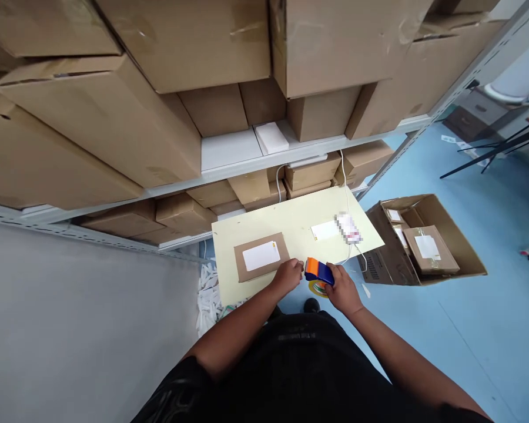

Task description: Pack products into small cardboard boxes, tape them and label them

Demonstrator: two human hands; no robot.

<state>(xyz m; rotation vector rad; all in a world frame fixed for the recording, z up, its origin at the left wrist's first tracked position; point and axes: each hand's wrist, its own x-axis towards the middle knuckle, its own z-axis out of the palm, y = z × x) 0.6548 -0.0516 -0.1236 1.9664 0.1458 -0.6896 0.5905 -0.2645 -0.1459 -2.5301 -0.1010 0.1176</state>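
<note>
pale table (291,220) | labelled parcel (261,257) | white slip (325,230) | small white device (348,228)

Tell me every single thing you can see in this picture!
stacked cartons: many, brown, on the shelves
shelves: two levels seen, pale grey, behind the table
table: one, pale yellow, in front of the shelves
flat parcel: one, brown with white label, left on the table
loose label: one, white, right on the table
open carton: one, brown, on the floor right of the table, parcels inside
paper strips: a heap, white, floor left of the table
tape dispenser: one, orange and blue, at the table's near edge
left hand: one, beside the flat parcel's near corner
right hand: one, gripping the tape dispenser
</note>
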